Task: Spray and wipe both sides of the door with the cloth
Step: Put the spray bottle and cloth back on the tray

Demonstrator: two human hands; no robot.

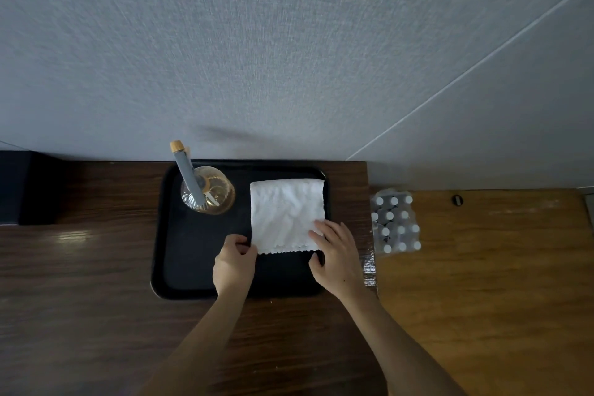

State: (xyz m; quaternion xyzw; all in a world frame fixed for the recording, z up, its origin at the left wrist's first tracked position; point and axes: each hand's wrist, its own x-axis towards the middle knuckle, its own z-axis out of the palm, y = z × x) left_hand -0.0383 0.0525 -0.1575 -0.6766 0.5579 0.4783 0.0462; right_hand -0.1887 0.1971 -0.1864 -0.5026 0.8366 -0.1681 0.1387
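Observation:
A folded white cloth (284, 212) lies flat on the right half of a black tray (189, 254). My left hand (234, 262) pinches the cloth's near left corner with curled fingers. My right hand (334, 254) lies on the near right corner, fingers fairly straight on top of the cloth and thumb at its near edge. A clear spray bottle (207, 191) with amber liquid and a grey neck with a wooden cap stands at the tray's back left. No door is in view.
The tray sits on a dark wooden table (80, 283) against a grey textured wall (289, 42). A shrink-wrapped pack of small white-capped bottles (395, 222) stands on the lighter wooden floor (482, 267) to the right. A dark box (19, 186) is at the far left.

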